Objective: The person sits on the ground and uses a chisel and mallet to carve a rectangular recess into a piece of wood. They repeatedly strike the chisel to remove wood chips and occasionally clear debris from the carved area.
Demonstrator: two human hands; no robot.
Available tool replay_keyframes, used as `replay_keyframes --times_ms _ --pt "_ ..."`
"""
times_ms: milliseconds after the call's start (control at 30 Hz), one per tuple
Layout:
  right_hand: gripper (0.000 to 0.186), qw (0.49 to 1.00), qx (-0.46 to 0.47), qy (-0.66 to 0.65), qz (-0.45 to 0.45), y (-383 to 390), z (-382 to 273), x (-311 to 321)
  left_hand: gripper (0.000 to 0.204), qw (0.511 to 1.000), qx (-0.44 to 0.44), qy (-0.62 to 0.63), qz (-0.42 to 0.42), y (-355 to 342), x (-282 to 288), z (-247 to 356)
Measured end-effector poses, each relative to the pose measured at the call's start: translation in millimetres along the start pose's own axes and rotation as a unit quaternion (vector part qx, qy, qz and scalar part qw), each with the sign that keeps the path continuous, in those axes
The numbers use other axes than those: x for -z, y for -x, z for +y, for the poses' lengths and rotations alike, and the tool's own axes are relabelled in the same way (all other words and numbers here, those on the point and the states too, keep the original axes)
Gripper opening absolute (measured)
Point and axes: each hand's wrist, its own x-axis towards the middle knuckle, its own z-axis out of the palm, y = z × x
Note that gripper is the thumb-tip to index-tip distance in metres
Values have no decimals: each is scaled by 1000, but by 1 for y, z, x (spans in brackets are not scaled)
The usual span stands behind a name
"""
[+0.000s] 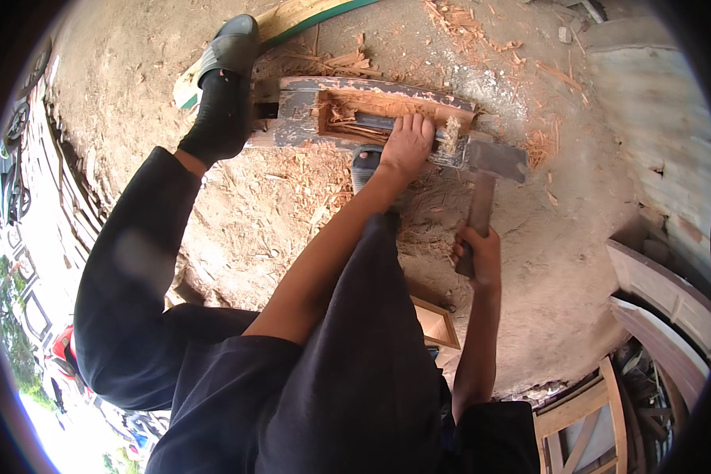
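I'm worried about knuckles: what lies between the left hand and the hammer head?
In the head view, a pale, frayed end, apparently the chisel's, sits between left hand and hammer head; the grey patch below it is too blurred to name.

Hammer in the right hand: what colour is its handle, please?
The handle is brown; it shows best in the head view.

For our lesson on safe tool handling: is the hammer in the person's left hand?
No, the right hand grips the hammer, while the left hand holds a dark chisel-like tool.
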Motion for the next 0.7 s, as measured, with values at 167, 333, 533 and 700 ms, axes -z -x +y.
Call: replay_keyframes --times_ms 167,333,533,700 --pt "17 977 163 -98 96 19 -52 72 79 999 6 12 -45 5 14 -3" --pt "17 907 213 -153 329 -31 -54 15 80 998 -4 8 -56 -3 18 4" --pt "16 998 37 46 -26 -19 4 -13 56 999 12 -29 -1 -2 -7 -7" --pt "15 995 62 -69 34 16 -24 44 71 999 19 2 -34 2 4 -3"
